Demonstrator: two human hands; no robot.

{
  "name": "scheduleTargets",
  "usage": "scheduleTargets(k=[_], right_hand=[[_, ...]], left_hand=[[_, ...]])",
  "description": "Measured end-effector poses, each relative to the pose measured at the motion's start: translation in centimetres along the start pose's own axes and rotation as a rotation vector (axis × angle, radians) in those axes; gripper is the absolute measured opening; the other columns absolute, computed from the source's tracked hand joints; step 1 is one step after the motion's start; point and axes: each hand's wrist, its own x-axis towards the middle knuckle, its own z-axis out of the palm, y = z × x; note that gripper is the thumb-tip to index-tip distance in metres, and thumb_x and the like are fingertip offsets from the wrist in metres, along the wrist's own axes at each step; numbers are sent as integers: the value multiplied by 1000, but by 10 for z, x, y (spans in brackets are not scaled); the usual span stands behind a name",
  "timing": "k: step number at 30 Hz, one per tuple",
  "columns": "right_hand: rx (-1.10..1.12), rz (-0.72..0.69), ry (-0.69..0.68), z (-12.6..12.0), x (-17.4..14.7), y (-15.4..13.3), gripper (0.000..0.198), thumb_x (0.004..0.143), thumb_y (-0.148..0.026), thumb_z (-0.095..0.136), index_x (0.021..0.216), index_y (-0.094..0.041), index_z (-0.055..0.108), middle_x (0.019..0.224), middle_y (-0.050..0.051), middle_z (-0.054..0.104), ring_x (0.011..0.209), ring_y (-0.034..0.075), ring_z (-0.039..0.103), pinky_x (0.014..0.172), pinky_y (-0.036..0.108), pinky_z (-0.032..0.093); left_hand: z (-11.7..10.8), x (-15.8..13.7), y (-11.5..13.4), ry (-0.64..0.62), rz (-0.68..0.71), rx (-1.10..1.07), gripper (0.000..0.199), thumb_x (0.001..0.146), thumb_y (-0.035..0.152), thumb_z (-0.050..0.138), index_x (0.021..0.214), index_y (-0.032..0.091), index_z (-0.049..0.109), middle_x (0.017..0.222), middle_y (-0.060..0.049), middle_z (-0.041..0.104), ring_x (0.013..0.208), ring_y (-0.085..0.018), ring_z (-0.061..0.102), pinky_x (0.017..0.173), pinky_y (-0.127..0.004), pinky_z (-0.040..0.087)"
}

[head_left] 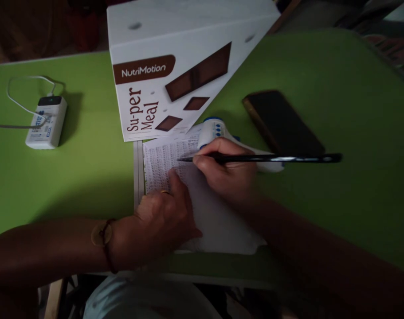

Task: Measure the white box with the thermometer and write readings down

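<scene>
My right hand (225,173) grips a long, thin black pen (288,158), its tip over a sheet of paper (221,226) covered in rows of small handwriting at the top. The lower part of the sheet looks blank. My left hand (165,212), with a ring and a cord bracelet, rests on the paper's left side. Its index finger points up at the written rows, its thumb sticks out to the right, and it holds nothing. Partly behind my right hand lies a white and blue device (212,132), shaped like a forehead thermometer.
A white NutriMotion box (145,97) stands at the paper's top edge. On the right lies a dark phone (284,122). A white power bank (47,126) with a cable (15,126) sits on the left. Everything rests on a green table (98,177).
</scene>
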Motion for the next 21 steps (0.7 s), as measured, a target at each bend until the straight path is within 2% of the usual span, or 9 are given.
scheduleTargets(k=[3,9,15,21], right_hand=[[-8,-25,0,0,1,2,19,84,-24,75,71,-31,62,61,-1,60,58,20,56,55,37,49],[-16,-80,64,7,-2,1,13,78,-21,66,69,-30,61,58,-3,60,53,18,56,51,33,47],[-62,-81,-17,1,0,5,16,79,-19,70,70,-29,61,59,-4,61,53,18,56,52,33,48],[-78,-128,-55,-3,3,8,15,76,-17,69,70,-29,62,60,-4,63,52,17,56,51,32,45]], left_hand=[[1,0,0,27,-2,7,98,109,75,60,148,-14,69,148,-45,66,56,-17,68,44,-32,39],[-5,3,-2,-113,11,-22,97,112,74,56,152,-14,65,146,-43,69,58,-18,70,44,-31,39],[1,0,0,-9,6,4,94,113,72,56,151,-13,66,150,-44,65,57,-18,68,44,-32,41],[1,1,0,-49,9,-3,99,111,76,55,150,-14,67,148,-44,68,57,-18,69,44,-32,42]])
